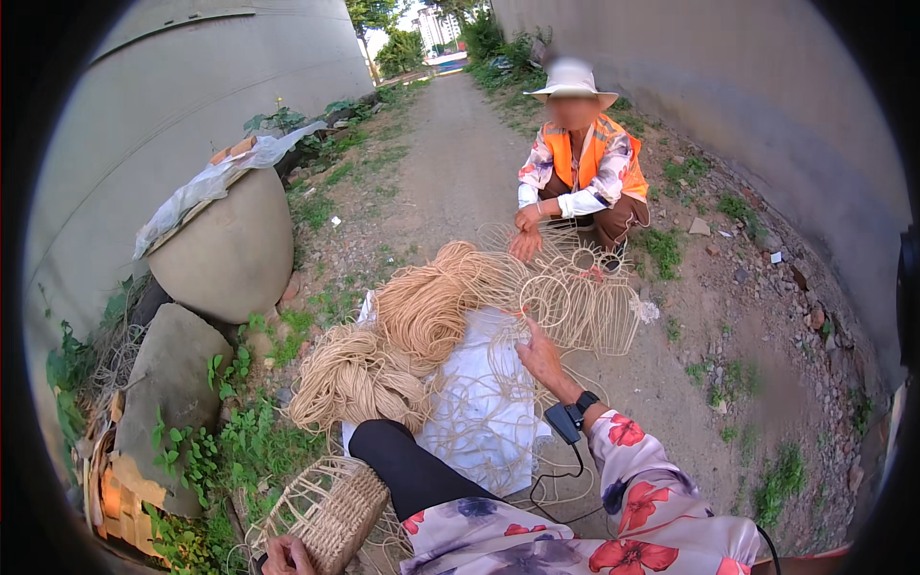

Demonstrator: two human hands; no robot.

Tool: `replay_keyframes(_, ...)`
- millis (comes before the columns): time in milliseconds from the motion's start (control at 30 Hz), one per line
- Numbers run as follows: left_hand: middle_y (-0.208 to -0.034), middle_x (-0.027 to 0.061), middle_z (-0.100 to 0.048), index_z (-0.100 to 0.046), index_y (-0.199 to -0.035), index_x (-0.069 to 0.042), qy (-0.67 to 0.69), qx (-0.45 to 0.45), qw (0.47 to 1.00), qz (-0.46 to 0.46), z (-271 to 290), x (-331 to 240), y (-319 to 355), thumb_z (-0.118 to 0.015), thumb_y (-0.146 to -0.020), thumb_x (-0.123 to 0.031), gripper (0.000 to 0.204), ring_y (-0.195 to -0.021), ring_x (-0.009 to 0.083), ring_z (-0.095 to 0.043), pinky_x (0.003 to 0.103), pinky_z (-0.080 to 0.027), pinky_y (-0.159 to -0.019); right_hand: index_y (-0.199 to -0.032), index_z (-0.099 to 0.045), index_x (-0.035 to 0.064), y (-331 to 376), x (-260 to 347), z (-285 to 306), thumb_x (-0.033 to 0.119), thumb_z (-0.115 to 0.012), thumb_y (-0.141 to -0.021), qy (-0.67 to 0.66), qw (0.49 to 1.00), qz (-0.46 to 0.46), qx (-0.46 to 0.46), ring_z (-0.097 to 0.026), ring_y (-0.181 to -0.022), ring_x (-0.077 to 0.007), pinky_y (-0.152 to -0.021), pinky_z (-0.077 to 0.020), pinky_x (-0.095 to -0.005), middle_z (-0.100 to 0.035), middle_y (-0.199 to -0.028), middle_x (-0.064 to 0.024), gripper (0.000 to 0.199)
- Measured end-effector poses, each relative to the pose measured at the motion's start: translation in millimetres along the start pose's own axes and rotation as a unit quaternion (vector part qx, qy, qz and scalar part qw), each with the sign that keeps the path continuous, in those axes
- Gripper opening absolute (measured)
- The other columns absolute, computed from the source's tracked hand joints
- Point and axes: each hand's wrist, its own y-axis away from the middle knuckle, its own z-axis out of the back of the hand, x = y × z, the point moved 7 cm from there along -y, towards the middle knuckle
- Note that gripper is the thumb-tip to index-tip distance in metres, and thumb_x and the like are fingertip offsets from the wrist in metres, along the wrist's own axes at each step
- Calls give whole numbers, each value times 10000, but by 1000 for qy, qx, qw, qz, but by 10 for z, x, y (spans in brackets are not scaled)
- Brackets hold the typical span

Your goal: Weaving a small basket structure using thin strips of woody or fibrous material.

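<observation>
One woven basket [337, 513], two bundles of tan cord [426, 311], one white sheet [484, 359] and one crouching person in an orange vest [585, 177]; the ribbed frames [594, 311] beside the cord overlap too much to count. The basket lies at lower left, just beside my knee, directly against my left grip [287, 554], whose fingers are curled onto its near edge. My right grip [543, 362], well apart from it, points one finger toward the frames; I cannot tell whether it pinches anything. The basket is straw-coloured, tightly woven in rows on one part, with bare, open ribs on the other.
</observation>
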Motion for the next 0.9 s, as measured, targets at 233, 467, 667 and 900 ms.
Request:
replay_keyframes(233,-804,248,-628,-654,-903,30,-12,-1,1000,-8,23,-37,24,-622,-910,-265,297,-743,420,-590,475,-457,-665,-1410,-397,71,-20,958,378,217,-637,-789,90,979,155,-101,-614,-958,-334,-761,-486,-482,-608,-1128,-176,682)
replay_keyframes(467,-792,249,-619,-646,-886,37,7,-8,1000,-17,-17,-81,-10,-626,-909,-254,293,-722,425,-580,474,-456,-652,-1345,-448,49,-56,300,192,193,-616,-800,278,957,59,58,-510,-1171,-289,-909,-385,-505,-528,-1301,-113,589)
replay_keyframes(667,-738,251,-583,-618,-847,33,11,-8,1000,-14,-19,-61,1,-621,-918,-249,291,-664,418,-550,472,-434,-615,-1380,-417,22,0,243,117,253,-635,-834,309,945,106,21,-466,-1256,-296,-941,-358,-525,-506,-1339,-135,632)
replay_keyframes(900,-557,-11,-462,-551,-754,-7,82,-34,996,16,-182,341,22,-579,-892,-102,170,-527,57,-396,249,-304,-485,-1373,-415,32,37,256,143,287,-641,-835,279,948,140,-59,-417,-1300,-294,-996,-343,-560,-475,-1363,-135,637)
